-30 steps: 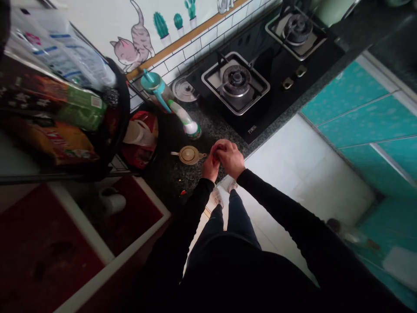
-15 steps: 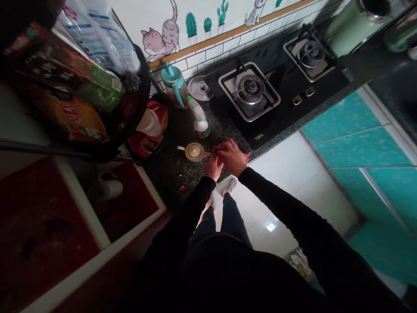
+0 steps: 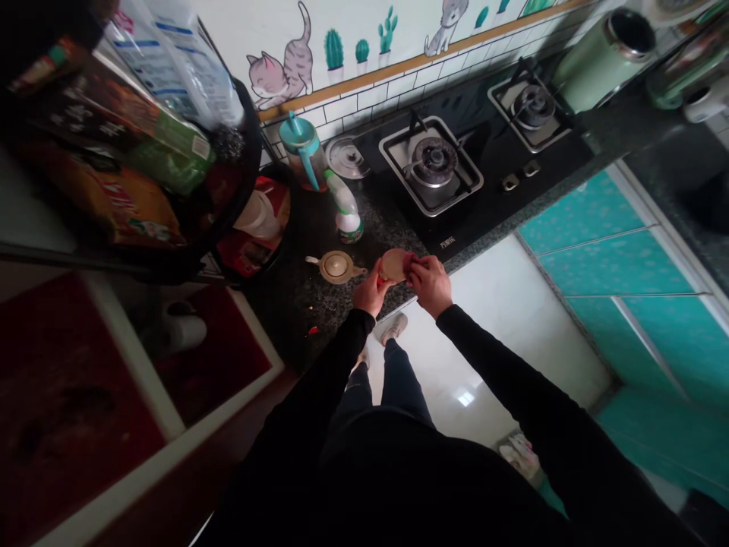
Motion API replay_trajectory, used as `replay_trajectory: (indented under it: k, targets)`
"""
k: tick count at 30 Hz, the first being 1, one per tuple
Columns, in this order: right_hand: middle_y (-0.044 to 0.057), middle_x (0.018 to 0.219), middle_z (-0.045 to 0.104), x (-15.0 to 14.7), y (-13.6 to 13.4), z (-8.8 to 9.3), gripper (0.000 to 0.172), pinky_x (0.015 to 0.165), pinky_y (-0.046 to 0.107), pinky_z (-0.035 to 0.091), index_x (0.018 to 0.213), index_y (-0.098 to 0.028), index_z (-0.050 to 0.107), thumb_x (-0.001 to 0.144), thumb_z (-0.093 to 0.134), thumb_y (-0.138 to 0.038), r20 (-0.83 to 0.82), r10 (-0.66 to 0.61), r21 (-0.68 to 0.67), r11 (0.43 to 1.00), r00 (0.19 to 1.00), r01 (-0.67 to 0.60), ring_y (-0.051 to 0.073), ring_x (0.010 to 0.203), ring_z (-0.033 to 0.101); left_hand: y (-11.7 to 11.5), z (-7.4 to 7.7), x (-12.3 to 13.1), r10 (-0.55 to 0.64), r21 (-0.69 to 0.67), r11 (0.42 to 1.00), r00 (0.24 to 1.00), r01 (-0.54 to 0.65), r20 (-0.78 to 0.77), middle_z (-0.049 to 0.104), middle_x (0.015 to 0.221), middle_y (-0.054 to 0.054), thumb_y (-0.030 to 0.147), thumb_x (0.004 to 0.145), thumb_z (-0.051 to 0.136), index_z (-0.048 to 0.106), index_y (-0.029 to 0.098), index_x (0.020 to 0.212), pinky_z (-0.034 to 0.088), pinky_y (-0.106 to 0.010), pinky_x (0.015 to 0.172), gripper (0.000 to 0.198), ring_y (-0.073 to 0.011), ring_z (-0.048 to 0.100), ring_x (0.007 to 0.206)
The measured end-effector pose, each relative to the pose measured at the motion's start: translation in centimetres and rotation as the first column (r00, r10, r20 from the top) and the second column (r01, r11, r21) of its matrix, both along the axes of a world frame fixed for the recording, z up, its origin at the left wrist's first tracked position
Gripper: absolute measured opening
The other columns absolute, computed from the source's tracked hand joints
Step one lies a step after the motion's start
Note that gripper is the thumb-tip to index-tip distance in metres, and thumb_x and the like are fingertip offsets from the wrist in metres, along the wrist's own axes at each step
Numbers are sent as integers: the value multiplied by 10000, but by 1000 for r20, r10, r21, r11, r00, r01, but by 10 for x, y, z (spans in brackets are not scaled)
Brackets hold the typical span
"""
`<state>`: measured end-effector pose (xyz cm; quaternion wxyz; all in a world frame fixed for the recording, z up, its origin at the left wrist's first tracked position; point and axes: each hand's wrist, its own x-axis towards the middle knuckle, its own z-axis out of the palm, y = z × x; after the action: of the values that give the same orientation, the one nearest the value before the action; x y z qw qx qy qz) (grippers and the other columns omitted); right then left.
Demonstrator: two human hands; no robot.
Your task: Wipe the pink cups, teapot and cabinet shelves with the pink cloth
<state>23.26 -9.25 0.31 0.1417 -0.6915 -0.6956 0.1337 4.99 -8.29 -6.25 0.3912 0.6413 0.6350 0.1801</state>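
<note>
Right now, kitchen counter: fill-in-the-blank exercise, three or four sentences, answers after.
The left hand and right hand hold a round tan disc between them; both sleeves are ____.
The gas hob shows ____ burners.
The small spouted pot sits to the ____ of the hands in the head view.
The wall decals show cats and potted ____.

Missing words: black; two; left; cacti.

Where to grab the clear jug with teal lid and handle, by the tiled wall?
Take the teal handle of the clear jug, coming from the room side. The jug stands upright with its handle facing away from the wall; a white-and-green spray bottle stands close on its right in view, so favour the left.
</note>
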Motion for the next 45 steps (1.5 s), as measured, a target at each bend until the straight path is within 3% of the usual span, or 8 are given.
replay_trajectory:
  k: [7,15,19,24,29,33,39,45]
  targets:
    - [99,1296,682,-44,43,9,341,1027,388,432,1284,-223,737,1024,525,-281,-70,127,-28,991,989,-129,267,1117,535,3,1,-1,-35,4,999,996,35,-81,774,996,-82,433,971,660,496,209,1549,434,-293,729,642,-240,703,883]
    - [88,1400,598,-32,2,4,402,1048,382,473,1346,-301,713,1007,534,-179,-9,330,-37,943,944,-330,260,1278,482,-2,-2,0,-46,5,999,998,46,-51,776,1072,-101,450,990,626,597,198,1427,442,-309,740,505,-265,715,937]
    - [71,1353,587,-33,18,7,332,1035,345,484,1306,-339,729,1030,552,-283,-5,356,-58,933,935,-355,237,1295,478,-2,-2,1,-46,-1,999,998,46,-42,772,1084,-111,438,982,647,613,190,1414,448,-297,766,500,-259,713,963]
    - [84,1335,575,-27,42,0,334,951,319,491,1324,-354,715,1036,549,-383,41,130,-60,990,991,-127,241,1192,513,1,-1,4,9,3,1000,999,-9,-32,772,1093,-116,477,958,673,464,192,1569,449,-300,761,705,-268,711,959]
    - [113,1315,569,-21,-6,-19,393,1005,323,479,1350,-271,701,1069,428,-300,-41,-87,35,995,995,89,223,1183,538,0,-8,4,6,-3,1000,1000,-6,-21,775,1111,-127,486,986,617,359,185,1632,459,-299,773,758,-274,716,958]
    - [105,1307,584,-43,-30,-18,390,997,317,478,1334,-297,711,1067,427,-301,-45,-55,-22,998,997,54,234,1194,530,1,-10,1,-18,-10,1000,997,17,-76,782,1061,-116,437,1004,574,353,207,1638,470,-310,756,710,-276,728,922]
    - [93,1360,565,-30,11,-2,361,918,314,487,1325,-322,712,1062,471,-372,-9,-39,-18,999,999,39,253,1190,496,3,-3,4,-11,13,1000,996,12,-92,779,1086,-134,525,985,592,378,210,1625,466,-326,718,745,-298,729,897]
    - [97,1357,558,-35,0,0,362,921,324,481,1342,-324,699,1060,472,-328,-15,-2,-55,998,1000,1,262,1209,466,4,-2,4,-33,-6,999,994,32,-99,781,1047,-119,474,1001,585,367,182,1625,444,-298,695,723,-265,721,856]
